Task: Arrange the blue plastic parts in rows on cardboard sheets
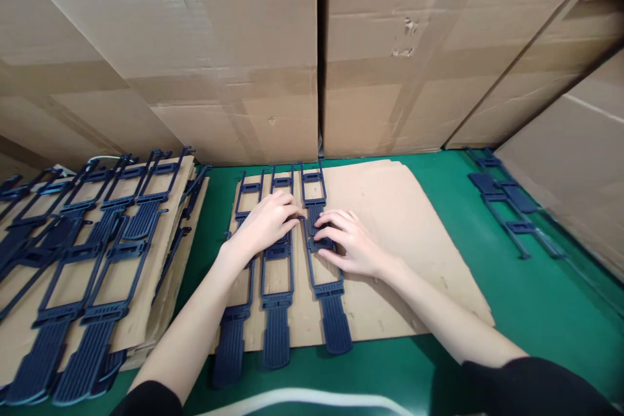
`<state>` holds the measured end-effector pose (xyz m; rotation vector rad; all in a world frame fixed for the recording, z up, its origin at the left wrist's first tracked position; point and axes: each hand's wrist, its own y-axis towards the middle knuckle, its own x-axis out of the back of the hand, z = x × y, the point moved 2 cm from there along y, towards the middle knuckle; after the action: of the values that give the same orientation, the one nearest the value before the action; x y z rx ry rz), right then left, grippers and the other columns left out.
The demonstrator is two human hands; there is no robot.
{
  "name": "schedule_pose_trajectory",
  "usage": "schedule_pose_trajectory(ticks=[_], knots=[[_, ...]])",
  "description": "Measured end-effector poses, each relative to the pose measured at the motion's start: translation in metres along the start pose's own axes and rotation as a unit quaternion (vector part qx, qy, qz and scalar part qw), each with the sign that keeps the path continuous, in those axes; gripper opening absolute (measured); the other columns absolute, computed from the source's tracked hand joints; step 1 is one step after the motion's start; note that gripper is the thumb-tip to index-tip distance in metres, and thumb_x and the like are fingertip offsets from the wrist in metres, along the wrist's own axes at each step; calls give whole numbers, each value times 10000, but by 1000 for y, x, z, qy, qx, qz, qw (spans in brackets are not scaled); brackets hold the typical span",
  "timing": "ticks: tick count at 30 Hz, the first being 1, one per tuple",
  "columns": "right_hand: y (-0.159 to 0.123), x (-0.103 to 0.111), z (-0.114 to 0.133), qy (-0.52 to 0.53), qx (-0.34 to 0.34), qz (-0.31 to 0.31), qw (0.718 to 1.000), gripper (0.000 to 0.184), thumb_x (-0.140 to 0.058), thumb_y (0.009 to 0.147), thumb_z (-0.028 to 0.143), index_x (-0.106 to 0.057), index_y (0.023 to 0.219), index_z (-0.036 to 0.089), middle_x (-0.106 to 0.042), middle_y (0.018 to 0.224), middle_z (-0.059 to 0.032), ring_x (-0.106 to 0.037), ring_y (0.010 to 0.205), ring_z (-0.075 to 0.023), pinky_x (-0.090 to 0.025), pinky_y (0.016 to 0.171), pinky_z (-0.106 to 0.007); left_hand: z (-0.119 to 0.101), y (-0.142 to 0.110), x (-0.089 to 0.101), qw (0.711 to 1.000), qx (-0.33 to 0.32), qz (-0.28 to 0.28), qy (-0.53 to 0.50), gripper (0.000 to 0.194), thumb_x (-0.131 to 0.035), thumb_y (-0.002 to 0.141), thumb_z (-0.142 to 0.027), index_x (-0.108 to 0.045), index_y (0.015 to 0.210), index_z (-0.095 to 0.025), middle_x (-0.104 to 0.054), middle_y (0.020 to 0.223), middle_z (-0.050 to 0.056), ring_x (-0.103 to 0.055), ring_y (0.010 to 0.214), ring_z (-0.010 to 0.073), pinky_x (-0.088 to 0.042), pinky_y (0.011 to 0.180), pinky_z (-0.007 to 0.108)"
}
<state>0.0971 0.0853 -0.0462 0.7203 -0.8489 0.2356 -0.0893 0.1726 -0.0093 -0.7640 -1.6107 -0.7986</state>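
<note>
Three columns of dark blue plastic frames lie on a cardboard sheet (390,208); each frame has an open rectangular body and a ribbed, paddle-like end. My right hand (348,244) grips the upper end of the nearer frame in the right column, a dark blue plastic frame (334,318), with curled fingers. At that frame's upper left corner, the bent fingertips of my left hand (270,220) close on its edge. My left hand also covers part of the middle column, where another plastic frame (277,331) lies. The left column's nearer frame (229,344) passes partly under my left forearm.
At the left, stacked cardboard sheets (141,331) carry several similar frames. More dark blue frames (507,192) lie on the green table (546,312) at the right. Large cardboard boxes (234,45) stand along the back. A white cable or tube (302,395) crosses the front.
</note>
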Motion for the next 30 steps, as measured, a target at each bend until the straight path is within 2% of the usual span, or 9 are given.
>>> schedule_pose_trajectory(ticks=[18, 21, 25, 30], knots=[[-1, -2, -2, -10, -10, 2, 1000, 176, -556, 857, 286, -595, 1004, 199, -566, 1122, -97, -474, 1124, -219, -396, 904, -399, -1, 0, 0, 1000, 13, -15, -4, 194, -497, 899, -238, -675, 916, -161, -594, 839, 68, -514, 899, 206, -429, 798, 330], [-1, -1, -1, -13, -7, 1, 1000, 178, -549, 856, 284, -596, 1005, 198, -565, 1162, -101, -440, 1201, -231, -392, 934, -410, -1, 0, 0, 1000, 13, -11, 4, 200, -492, 902, -243, -673, 928, -163, -593, 845, 67, -516, 901, 202, -431, 797, 324], [-1, -2, -1, -22, -6, 18, 1000, 279, -529, 867, 300, -568, 1119, 185, -503, 1310, -108, -321, 1328, -244, -345, 1014, -436, -1, 0, 0, 1000, 17, -4, 13, 197, -498, 899, -242, -673, 922, -154, -592, 850, 68, -515, 898, 207, -431, 794, 327], [-1, -4, -2, -26, -7, 19, 999, 326, -530, 865, 314, -543, 1165, 186, -517, 1302, -118, -380, 1294, -227, -345, 1019, -443, -1, 0, 0, 1000, 17, -10, 4, 189, -499, 895, -235, -671, 915, -161, -595, 843, 67, -518, 895, 207, -432, 788, 326]])
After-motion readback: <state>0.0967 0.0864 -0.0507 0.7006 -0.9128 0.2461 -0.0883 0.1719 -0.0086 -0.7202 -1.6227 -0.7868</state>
